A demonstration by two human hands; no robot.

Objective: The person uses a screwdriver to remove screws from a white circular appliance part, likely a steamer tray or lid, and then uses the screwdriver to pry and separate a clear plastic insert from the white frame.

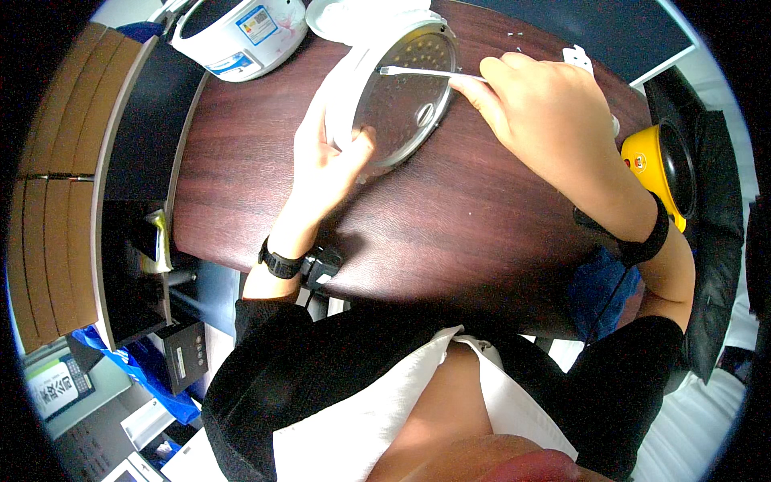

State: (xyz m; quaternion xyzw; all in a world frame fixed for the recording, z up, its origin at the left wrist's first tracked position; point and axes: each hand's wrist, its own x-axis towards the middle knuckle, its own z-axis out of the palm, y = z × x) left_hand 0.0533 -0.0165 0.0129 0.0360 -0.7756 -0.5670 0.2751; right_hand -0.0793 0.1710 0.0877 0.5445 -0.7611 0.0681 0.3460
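Note:
My left hand [328, 161] grips the rim of a round white lid [393, 116], its thumb lying over the edge. The lid is tilted up off the table, showing a shiny inner face with dotted bumps near the top and a small oval part lower down. In my right hand [554, 116], closed with the fingers pinched, is a slim white stick-like brush [426, 73]. Its small squared tip lies over the lid's inner face; whether it touches cannot be told. Beyond the lid, at the far left, stands a white pot-shaped cooker body [265, 48] with blue labels.
A white cover-like piece [353, 18] lies behind the lid. On the right is a yellow pot [649, 165] with a dark inside. A white plug-like item [577, 58] sits beyond my right hand. Dark wood table [241, 177]; cardboard boxes [52, 225] stand at left.

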